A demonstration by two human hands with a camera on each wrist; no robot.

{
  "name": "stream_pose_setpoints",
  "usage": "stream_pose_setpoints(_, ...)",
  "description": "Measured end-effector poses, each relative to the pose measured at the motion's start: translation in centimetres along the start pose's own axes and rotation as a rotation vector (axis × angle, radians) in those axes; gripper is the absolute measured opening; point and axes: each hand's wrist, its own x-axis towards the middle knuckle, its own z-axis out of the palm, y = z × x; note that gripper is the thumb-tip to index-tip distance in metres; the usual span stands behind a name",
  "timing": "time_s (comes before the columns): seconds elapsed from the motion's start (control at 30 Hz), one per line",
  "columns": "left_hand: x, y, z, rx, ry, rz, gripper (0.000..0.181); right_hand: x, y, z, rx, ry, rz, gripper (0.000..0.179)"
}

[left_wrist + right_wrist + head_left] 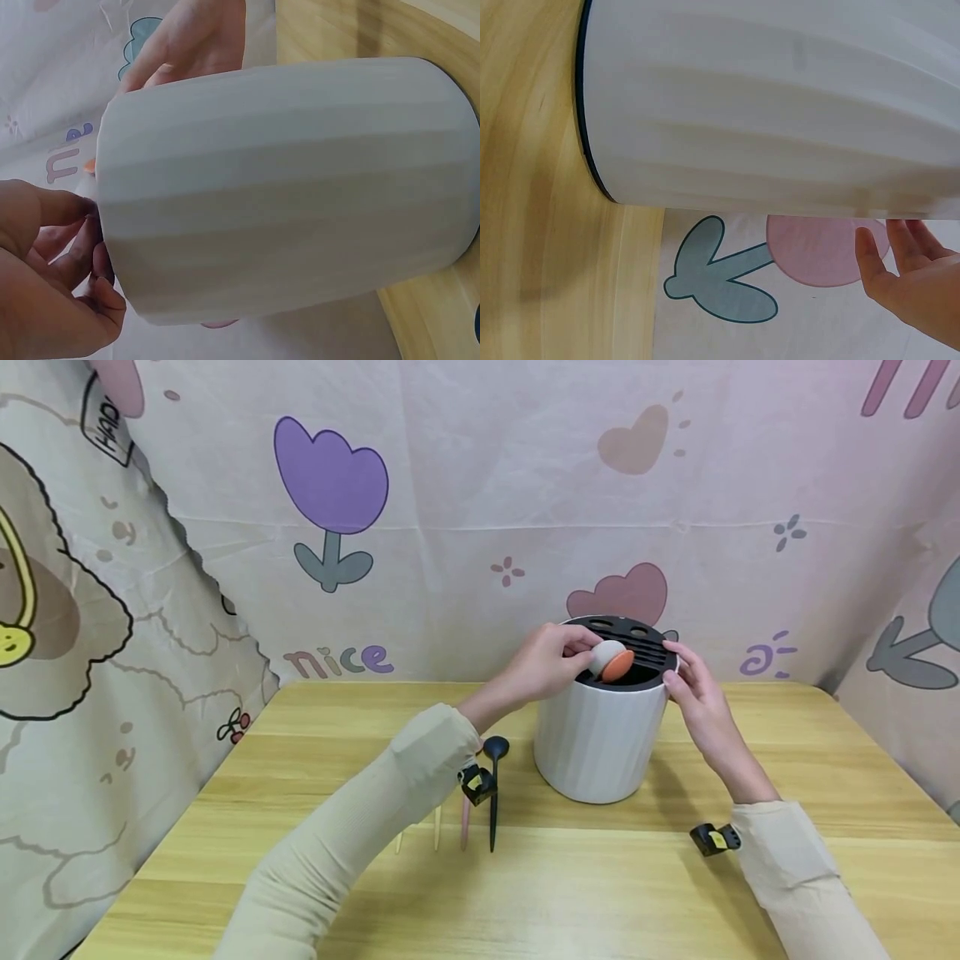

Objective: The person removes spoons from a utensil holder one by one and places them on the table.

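A white ribbed utensil holder (600,743) with a black slotted lid (626,628) stands upright on the table. At its near left rim my left hand (551,662) pinches a white spoon (606,656), whose rounded head shows above the lid opening. Beside that head, overlapping it, is the orange head of another spoon (618,666). The handles of both are hidden. My right hand (697,702) grips the holder's right rim, thumb toward the near side and fingers at the lid edge. In the left wrist view, the left fingers (75,259) bend in at the rim.
Left of the holder a black spoon (492,793) lies on the wooden table (600,893). Next to it are a pink handle (465,822) and two pale yellow handles, partly covered by my left sleeve (375,810). A printed curtain (465,460) hangs behind the table.
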Motion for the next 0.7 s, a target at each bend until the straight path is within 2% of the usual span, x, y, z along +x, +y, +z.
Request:
stream_pose_setpoints(0.4,0.0,-0.9,-0.1,-0.038,0.044,0.026,0.022,0.0,-0.1,0.1,-0.006,0.005,0.002,0.045)
stream_pose_setpoints(0.7,-0.1,-1.5,0.0,-0.111,0.073,0.009,0.020,0.0,-0.1,0.0,-0.008,0.005,0.005,0.046)
